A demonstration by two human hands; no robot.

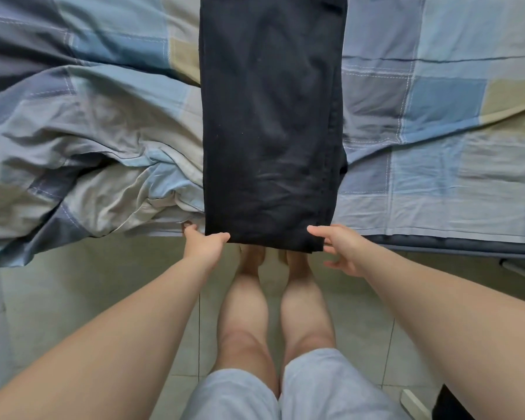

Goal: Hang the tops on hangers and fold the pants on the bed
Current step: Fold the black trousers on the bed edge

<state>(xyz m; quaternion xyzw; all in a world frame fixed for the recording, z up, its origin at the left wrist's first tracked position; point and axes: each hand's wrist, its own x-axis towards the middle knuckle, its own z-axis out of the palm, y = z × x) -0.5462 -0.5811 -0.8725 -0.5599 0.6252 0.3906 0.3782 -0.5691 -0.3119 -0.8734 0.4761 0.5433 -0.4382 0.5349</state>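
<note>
surroundings: a crumpled plaid duvet [73, 153] is bunched on the left of the bed [437, 192], touching the left edge of the pants; flat sheet is seen on the right. Tiled floor [58, 298], bare legs and grey shorts [240, 395] are seen near.
black pants [270, 131]: laid lengthwise down the middle of the bed, leg on leg, near end hung just over the bed edge.
left hand [203, 244]: near left corner is pinched, thumb on top, fingers hidden beneath.
right hand [343, 250]: thumb is laid on the near right corner, fingers loosely curled just beside it; a closed grip cannot be told.
cut off: far end of the pants is out of frame; a dark object [449, 404] near right cannot be made out.
</note>
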